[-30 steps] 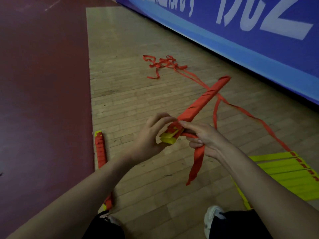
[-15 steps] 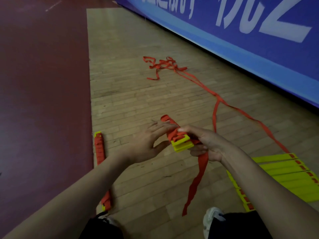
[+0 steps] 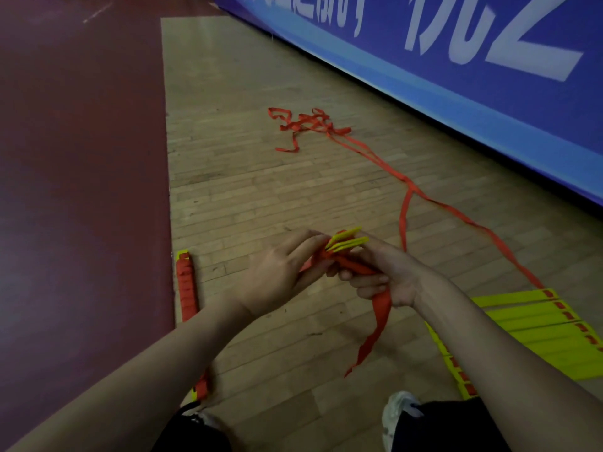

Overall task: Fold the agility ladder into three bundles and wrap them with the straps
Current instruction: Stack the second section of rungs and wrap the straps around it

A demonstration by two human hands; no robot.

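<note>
I hold a bundle of yellow ladder rungs point(image 3: 346, 243) wound with red strap in front of me, above the wooden floor. My left hand point(image 3: 280, 272) grips its near end from the left. My right hand point(image 3: 385, 275) grips the red strap point(image 3: 380, 313), whose loose tail hangs down from the fist. A wrapped bundle point(image 3: 186, 288) lies on the floor at the left, by the red floor's edge. Flat yellow rungs point(image 3: 535, 337) lie stacked at the right. More red strap point(image 3: 434, 203) trails across the floor to a tangle point(image 3: 306, 125) farther off.
A blue banner wall point(image 3: 456, 76) runs along the right side. Dark red flooring point(image 3: 81, 190) borders the wooden strip point(image 3: 261, 197) on the left. My knees and a white shoe point(image 3: 399, 412) show at the bottom edge.
The bundle, which pointed up and away to the right, has turned end over end, so its yellow end now faces away. Both hands have sunk a little and the strap tail has swung with them.
</note>
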